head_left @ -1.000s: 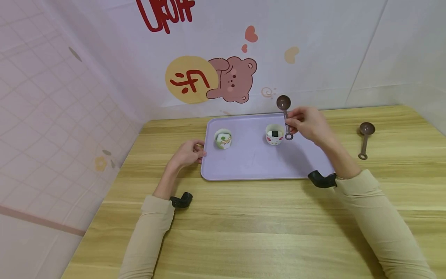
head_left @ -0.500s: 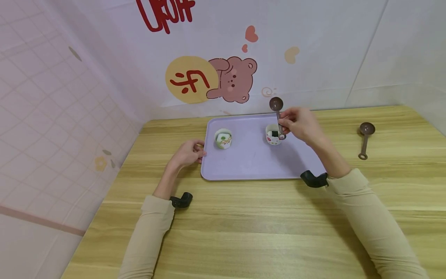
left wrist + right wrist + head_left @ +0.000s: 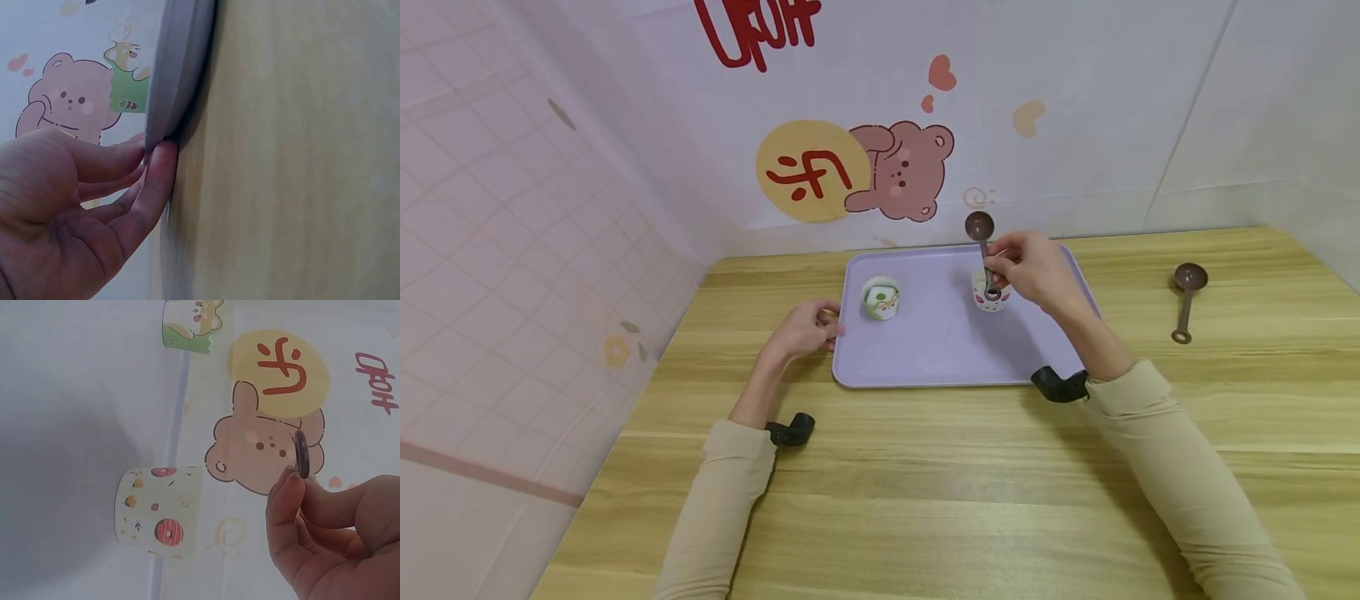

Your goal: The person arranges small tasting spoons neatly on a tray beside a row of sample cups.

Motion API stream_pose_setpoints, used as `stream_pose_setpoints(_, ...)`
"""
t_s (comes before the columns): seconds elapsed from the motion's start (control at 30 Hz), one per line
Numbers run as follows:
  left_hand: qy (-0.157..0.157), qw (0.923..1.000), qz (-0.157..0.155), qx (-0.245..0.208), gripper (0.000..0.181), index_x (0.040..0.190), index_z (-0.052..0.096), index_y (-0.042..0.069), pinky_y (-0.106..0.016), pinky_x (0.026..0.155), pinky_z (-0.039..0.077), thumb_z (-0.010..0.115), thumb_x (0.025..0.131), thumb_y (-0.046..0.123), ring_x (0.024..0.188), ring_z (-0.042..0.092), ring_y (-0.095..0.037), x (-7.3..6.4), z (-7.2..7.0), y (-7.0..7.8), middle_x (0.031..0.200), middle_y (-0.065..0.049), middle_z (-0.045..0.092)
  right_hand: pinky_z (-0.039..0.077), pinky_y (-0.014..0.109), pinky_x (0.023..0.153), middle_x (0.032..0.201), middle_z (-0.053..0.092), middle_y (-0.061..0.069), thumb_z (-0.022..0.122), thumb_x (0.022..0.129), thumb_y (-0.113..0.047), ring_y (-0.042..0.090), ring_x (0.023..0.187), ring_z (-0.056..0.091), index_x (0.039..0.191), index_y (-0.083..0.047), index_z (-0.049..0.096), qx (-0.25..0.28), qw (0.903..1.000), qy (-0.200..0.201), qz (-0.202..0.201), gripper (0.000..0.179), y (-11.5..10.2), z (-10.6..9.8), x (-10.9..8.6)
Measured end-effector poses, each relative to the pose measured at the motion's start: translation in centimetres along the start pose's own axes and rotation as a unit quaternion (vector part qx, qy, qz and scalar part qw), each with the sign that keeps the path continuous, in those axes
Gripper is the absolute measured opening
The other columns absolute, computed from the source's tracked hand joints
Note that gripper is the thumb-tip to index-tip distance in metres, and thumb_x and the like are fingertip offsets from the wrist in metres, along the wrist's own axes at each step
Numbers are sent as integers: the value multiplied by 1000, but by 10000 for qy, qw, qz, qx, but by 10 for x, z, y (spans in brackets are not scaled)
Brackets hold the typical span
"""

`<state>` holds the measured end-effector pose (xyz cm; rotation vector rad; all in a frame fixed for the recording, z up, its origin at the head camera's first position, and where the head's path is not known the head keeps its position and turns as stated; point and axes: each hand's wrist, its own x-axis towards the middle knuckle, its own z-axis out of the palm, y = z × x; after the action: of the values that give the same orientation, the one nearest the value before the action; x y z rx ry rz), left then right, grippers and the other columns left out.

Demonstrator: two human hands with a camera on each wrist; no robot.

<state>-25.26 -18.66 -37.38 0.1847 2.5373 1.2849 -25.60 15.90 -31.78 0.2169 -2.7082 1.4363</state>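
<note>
My right hand [image 3: 1027,265] pinches the handle of a brown measuring spoon [image 3: 980,226], bowl end up and away from me. In the head view the spoon's ringed end overlaps a paper cup [image 3: 990,302] with a donut print. The right wrist view shows that cup [image 3: 159,512] standing on the tray, apart from the fingers. At the left, my left hand [image 3: 806,328] grips the edge of a lilac tray [image 3: 925,354], thumb on top and fingers beneath the rim [image 3: 181,69]. A green-patterned paper cup [image 3: 881,310] with a white and green piece inside stands on the tray's left.
A second brown measuring spoon [image 3: 1184,304] lies on the wooden table [image 3: 925,483], right of the tray. Behind the table rises a white wall cover [image 3: 1097,108] printed with a bear. Another wall cover [image 3: 512,250] stands along the left.
My right hand has moved left with the measuring spoon, from beside the donut-print cup to over it, hiding what is inside it. The left hand and tray have stayed put.
</note>
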Motion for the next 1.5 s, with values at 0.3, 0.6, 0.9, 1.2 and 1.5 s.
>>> stream_pose_setpoints(0.3, 6, 10000, -39, 29, 42, 139, 49, -9, -30, 70, 62, 59, 100, 1, 77, 66, -23, 1, 1, -1, 109, -24, 62, 47, 21, 48, 74, 66, 7, 65, 98, -6, 7, 58, 60, 109, 8, 64, 112, 9999, -95, 58, 18, -4, 8, 1)
stream_pose_setpoints(0.6, 15, 9999, 18, 99, 41, 139, 49, -9, -29, 69, 62, 60, 100, 1, 76, 66, -22, 2, 1, -4, 108, -23, 62, 50, 21, 50, 72, 67, 5, 66, 98, -7, 10, 58, 62, 108, 7, 65, 149, 9998, -148, 35, 17, -8, 17, 5)
stream_pose_setpoints(0.9, 43, 9999, -9, 146, 40, 138, 50, -7, -29, 69, 61, 60, 100, 2, 75, 66, -23, 1, 2, -2, 107, -22, 62, 53, 19, 54, 78, 69, 13, 67, 97, -4, 6, 56, 61, 106, 9, 64, 228, 9996, -164, 12, 17, -8, 28, 7)
stream_pose_setpoints(1.2, 41, 10000, 0, 74, 41, 138, 49, -8, -30, 69, 62, 60, 100, 1, 75, 66, -23, 1, 2, -3, 107, -22, 61, 49, 20, 47, 72, 66, 8, 66, 97, -5, 10, 57, 63, 106, 8, 63, 335, 9990, -268, 130, 16, -10, 37, 9)
stream_pose_setpoints(1.5, 51, 10000, -6, 79, 41, 138, 50, -8, -29, 69, 62, 60, 100, 1, 75, 66, -22, 0, 2, -3, 107, -22, 61, 50, 16, 50, 71, 66, 9, 68, 96, -3, 16, 58, 67, 104, 10, 64, 163, 9994, -271, 109, 16, -10, 47, 11)
